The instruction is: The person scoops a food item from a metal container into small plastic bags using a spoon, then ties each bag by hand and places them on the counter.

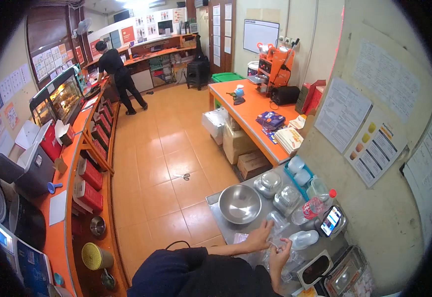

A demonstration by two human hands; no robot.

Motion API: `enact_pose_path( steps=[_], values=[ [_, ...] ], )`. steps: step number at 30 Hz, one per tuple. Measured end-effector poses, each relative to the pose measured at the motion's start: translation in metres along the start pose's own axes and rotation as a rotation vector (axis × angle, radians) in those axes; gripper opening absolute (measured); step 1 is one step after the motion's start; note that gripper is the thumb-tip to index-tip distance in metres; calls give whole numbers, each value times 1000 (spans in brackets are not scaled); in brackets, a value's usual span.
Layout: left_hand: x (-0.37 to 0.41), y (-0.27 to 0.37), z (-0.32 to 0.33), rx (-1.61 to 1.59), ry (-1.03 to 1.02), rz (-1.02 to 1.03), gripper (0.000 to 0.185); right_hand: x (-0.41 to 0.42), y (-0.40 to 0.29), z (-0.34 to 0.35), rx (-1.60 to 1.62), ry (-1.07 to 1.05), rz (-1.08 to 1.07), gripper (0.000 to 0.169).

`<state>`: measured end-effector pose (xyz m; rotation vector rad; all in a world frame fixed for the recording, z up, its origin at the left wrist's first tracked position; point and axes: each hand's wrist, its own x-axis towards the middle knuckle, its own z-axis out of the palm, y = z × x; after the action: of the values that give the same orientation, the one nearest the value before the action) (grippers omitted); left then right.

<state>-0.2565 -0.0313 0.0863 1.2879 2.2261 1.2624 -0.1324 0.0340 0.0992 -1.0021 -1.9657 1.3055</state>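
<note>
Both hands are over a metal worktop at the lower right. My left hand [259, 237] is at a clear plastic cup [277, 221], its fingers touching the cup's near end; whether it grips the cup is unclear. My right hand [280, 255] is just below, fingertips bent together around a thin piece of clear plastic. More clear plastic cups [303, 239] lie to the right of the hands, and clear plastic items [294, 260] are heaped beneath them. Beyond the left hand stands a steel mixing bowl [240, 204], with stacks of clear plastic lids [287, 198] beside it.
A plastic bottle with red cap [312, 209], a lit phone [330, 221] and a steel food pan [314, 269] stand at the right. Scissors [182, 176] lie on the tiled floor. Across the room a person in dark clothes [117, 70] leans over the orange counter [58, 237].
</note>
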Motion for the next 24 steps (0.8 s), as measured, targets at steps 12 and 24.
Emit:
enact_pose_path(
  steps=[12, 24],
  values=[
    [12, 8, 25, -39, -173, 143, 53, -2, -23, -7, -555, 170, 78, 28],
    [-8, -82, 43, 460, -346, 138, 115, 12, 40, -9, -362, 300, -156, 20]
  ],
)
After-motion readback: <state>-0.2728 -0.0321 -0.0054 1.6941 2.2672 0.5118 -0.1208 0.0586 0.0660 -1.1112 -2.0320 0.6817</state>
